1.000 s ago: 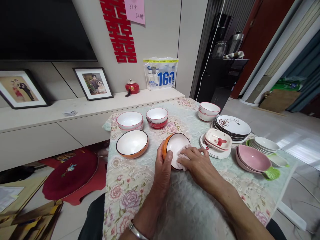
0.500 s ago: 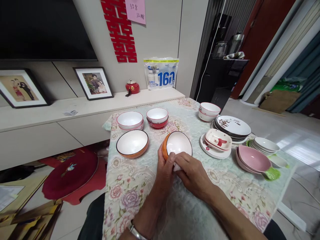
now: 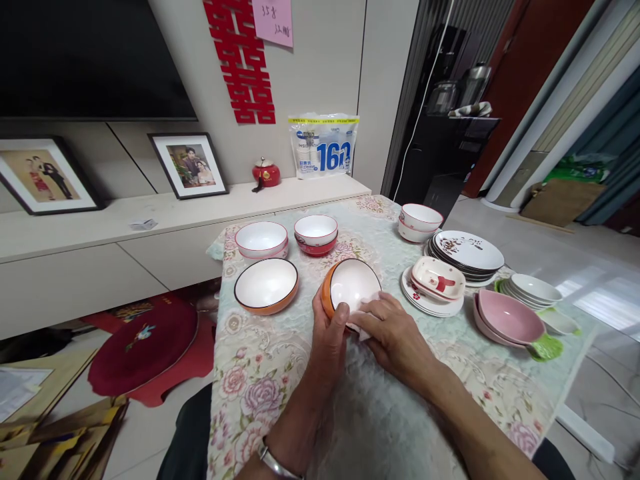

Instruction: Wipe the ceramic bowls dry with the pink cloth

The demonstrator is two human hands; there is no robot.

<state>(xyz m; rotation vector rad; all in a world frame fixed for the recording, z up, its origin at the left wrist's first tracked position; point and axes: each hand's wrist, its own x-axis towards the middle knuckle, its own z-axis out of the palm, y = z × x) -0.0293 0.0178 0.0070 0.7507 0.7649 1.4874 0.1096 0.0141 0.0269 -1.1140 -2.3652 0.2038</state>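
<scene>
Tilted above the table is an orange bowl (image 3: 354, 283) with a white inside and a dark rim. My left hand (image 3: 329, 333) grips it from the left, thumb over the near rim. At the bowl's near right rim, my right hand (image 3: 387, 327) is closed on a white tissue (image 3: 364, 327) pressed against the bowl. A matching orange bowl (image 3: 266, 285) stands upright on the table to the left. Behind it are stacked pink-rimmed bowls (image 3: 261, 238), and beside those a white bowl nested on a red one (image 3: 316, 233).
On the right stand rectangular dishes on plates (image 3: 439, 279), dark-edged plates (image 3: 469, 251), stacked bowls (image 3: 420, 220), pink leaf-handled bowls (image 3: 510, 317) and small white bowls (image 3: 535, 290). A floral cloth covers the table (image 3: 260, 413). A red stool (image 3: 145, 347) is at the left.
My right hand has moved slightly right along the bowl's rim, and more of the tissue shows. The held bowl has shifted a little left; the other dishes stay put.
</scene>
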